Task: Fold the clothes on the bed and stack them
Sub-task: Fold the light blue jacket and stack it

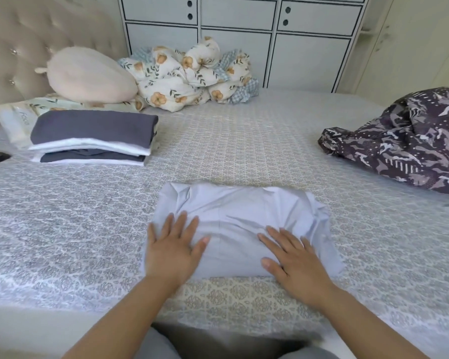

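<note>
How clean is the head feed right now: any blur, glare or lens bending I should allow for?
Head view: even, soft daylight, no glare; the left hand is slightly motion-blurred, the right hand sharper, both flat on the pale blue garment; wide-angle bending curves the cabinet lines and stretches the bed toward the edges; the lower edge is soft.

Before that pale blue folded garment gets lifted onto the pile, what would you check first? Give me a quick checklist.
1. Pale blue folded garment compact: not ok, right edge bunched.
2. Left hand flat on it: ok.
3. Right hand flat on it: ok.
4. Stack of dark grey and white folded clothes level enough to take more: ok.
5. Bed surface between garment and stack free: ok.
6. Dark patterned crumpled garment folded: not ok.
</note>
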